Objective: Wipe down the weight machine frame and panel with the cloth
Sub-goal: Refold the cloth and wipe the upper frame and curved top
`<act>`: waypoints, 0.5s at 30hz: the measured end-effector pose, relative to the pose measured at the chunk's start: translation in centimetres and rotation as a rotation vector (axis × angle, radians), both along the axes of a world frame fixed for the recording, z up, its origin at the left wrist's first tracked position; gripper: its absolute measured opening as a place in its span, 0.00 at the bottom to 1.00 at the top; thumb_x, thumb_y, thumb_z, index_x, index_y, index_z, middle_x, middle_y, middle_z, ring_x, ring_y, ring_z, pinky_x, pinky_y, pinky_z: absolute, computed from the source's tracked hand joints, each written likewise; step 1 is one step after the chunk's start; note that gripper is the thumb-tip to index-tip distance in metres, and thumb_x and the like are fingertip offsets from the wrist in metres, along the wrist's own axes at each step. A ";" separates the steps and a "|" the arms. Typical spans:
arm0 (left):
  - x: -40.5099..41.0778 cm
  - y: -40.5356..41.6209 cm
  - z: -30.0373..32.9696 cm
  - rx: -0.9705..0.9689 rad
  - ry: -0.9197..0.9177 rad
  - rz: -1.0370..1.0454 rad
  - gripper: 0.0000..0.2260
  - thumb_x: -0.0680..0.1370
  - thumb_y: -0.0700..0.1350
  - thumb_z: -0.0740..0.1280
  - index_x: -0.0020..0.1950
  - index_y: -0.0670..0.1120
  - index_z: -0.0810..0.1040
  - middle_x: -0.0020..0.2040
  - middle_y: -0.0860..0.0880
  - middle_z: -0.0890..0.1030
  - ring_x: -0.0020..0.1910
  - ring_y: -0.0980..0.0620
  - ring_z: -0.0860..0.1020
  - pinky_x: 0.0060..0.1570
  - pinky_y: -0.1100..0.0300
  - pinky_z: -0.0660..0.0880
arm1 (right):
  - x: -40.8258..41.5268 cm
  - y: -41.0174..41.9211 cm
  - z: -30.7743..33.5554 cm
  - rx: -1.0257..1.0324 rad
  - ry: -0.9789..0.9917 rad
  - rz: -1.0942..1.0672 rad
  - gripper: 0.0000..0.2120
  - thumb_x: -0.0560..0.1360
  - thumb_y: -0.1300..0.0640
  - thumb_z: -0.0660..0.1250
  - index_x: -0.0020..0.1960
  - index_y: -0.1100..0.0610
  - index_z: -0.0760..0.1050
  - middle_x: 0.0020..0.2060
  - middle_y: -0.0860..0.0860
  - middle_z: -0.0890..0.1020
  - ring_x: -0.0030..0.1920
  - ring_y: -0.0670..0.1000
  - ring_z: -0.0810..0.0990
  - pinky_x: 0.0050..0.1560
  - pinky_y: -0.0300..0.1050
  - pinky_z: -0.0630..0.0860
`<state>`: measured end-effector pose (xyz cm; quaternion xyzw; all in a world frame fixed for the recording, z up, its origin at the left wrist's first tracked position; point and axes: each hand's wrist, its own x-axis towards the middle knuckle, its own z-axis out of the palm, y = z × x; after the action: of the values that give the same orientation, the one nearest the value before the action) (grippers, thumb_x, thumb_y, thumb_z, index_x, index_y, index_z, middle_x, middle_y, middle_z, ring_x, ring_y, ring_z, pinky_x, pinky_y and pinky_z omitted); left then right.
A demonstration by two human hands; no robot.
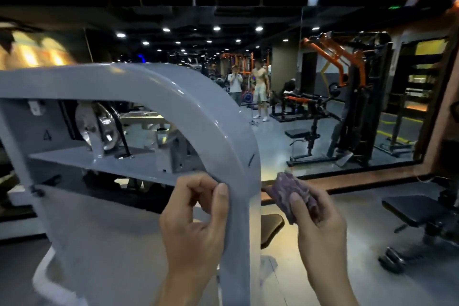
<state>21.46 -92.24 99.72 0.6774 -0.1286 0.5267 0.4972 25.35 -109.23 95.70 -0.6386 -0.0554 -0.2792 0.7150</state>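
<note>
**Hands at grey machine frame, cloth off to the side**

Frame [238,156] upright runs vertical, base cut off at bottom. L hand [196,218] grips its inner edge, fingertips hidden. R hand [320,221] clutches bunched purple cloth [289,191] just right of frame; contact unclear.

dim hall, ceiling spotlights [216,28], edge blur, wide-angle bending

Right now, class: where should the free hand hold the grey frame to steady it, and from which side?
Judging by its shape, grip the frame on its vertical post just below the curve, from the inner left edge, as the left hand does. That leaves the right face free for the cloth in the right hand.
</note>
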 end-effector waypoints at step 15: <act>1.2 -2.2 1.1 -0.145 -0.041 0.330 0.13 0.79 0.67 0.64 0.44 0.59 0.72 0.30 0.49 0.67 0.26 0.58 0.64 0.26 0.67 0.62 | 7.2 1.7 5.3 -0.015 -0.235 0.813 0.20 0.78 0.53 0.66 0.69 0.40 0.78 0.59 0.40 0.84 0.61 0.42 0.81 0.56 0.35 0.78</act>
<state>22.68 -94.46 100.79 0.6409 0.0124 0.6227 0.4487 32.57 -107.50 101.01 -0.5337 -0.3862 -0.0448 0.7510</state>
